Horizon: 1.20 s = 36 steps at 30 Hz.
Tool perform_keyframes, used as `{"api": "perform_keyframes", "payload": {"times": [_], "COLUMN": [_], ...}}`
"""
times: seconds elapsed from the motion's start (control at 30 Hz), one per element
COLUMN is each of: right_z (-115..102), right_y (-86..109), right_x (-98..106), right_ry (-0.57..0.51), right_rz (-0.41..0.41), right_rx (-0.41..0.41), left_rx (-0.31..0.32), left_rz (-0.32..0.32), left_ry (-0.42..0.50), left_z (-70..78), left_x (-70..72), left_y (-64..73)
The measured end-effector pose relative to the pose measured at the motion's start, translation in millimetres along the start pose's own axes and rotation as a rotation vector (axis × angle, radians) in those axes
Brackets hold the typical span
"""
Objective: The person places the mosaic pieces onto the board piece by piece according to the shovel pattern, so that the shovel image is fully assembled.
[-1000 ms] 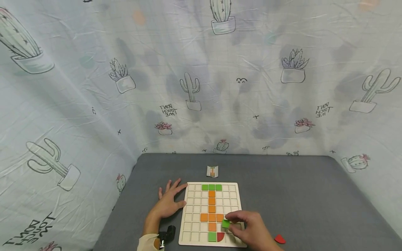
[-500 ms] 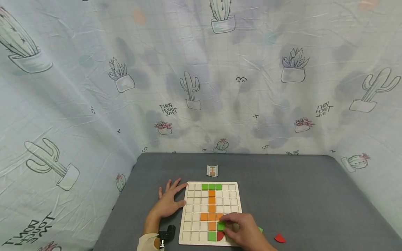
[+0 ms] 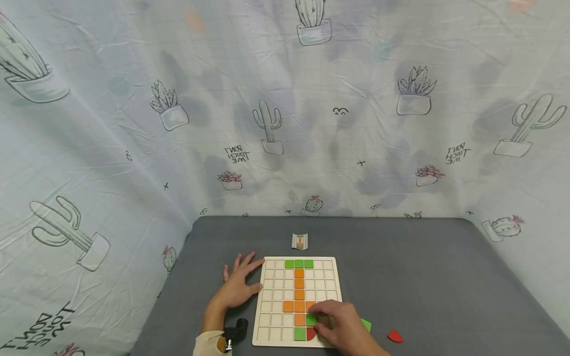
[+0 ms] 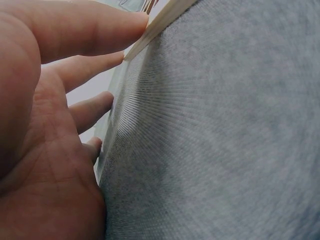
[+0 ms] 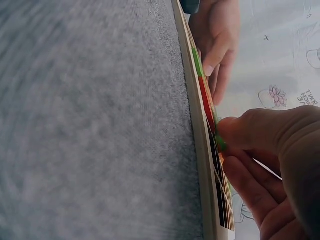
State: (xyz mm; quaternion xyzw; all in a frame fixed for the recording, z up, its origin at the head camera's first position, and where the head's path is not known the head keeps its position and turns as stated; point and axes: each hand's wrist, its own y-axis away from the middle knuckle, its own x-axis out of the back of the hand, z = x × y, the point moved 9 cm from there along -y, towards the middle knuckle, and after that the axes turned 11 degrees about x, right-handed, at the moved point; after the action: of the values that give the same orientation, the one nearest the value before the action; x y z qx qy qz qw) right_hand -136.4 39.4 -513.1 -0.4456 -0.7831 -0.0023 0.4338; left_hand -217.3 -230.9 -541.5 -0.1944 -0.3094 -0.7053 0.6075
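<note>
A pale wooden grid board [image 3: 269, 284] lies on the grey table, with green and orange square tiles and a red quarter-round piece [image 3: 310, 334] set in its cells. With thumb and fingers my right hand [image 3: 342, 324] pinches a green square tile [image 3: 311, 319] at a cell right of the lowest orange tile [image 3: 300, 320]. In the right wrist view this green tile [image 5: 221, 143] sits at the board's surface, partly covered by the fingertips. My left hand [image 3: 236, 289] lies with spread fingers at the board's left edge, thumb and index finger touching it.
A small pattern card [image 3: 300, 241] lies beyond the board. To the right, a red quarter-round piece [image 3: 395, 336] rests on the table, and a green piece [image 3: 366, 324] shows partly behind my right hand. A curtain printed with cacti [image 3: 267, 123] surrounds the table.
My right hand has moved left and down with the green tile, from above the board into the cell beside the lowest orange tile. The left hand has stayed at the board's edge.
</note>
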Motion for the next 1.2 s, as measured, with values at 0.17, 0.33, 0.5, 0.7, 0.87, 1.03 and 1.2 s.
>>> {"api": "perform_keyframes", "payload": {"times": [0.17, 0.33, 0.5, 0.7, 0.87, 1.03, 1.2], "right_z": [-1, -2, 0, 1, 12, 20, 28], "right_y": [1.0, 2.4, 7.5, 22.5, 39.1, 59.0, 79.3], "right_x": [2, 5, 11, 24, 37, 51, 66], "right_ry": [0.024, 0.028, 0.016, 0.049, 0.038, 0.055, 0.114], "right_rz": [0.025, 0.043, 0.06, 0.144, 0.129, 0.102, 0.1], "right_rx": [0.005, -0.003, -0.029, 0.014, -0.119, -0.217, -0.325], "left_rx": [0.003, 0.003, 0.005, 0.013, 0.01, 0.01, 0.014], "left_rz": [0.004, 0.003, 0.001, -0.002, -0.001, -0.001, 0.0], "left_ry": [-0.001, -0.006, -0.001, 0.005, 0.007, 0.007, 0.005], "left_z": [0.0, 0.3, 1.6, 1.3, 0.9, 0.8, -0.8], "left_x": [0.4, 0.3, 0.8, 1.1, 0.8, 0.8, 0.7], "left_y": [-0.4, -0.9, -0.3, -0.2, -0.8, -1.3, -2.1]}}
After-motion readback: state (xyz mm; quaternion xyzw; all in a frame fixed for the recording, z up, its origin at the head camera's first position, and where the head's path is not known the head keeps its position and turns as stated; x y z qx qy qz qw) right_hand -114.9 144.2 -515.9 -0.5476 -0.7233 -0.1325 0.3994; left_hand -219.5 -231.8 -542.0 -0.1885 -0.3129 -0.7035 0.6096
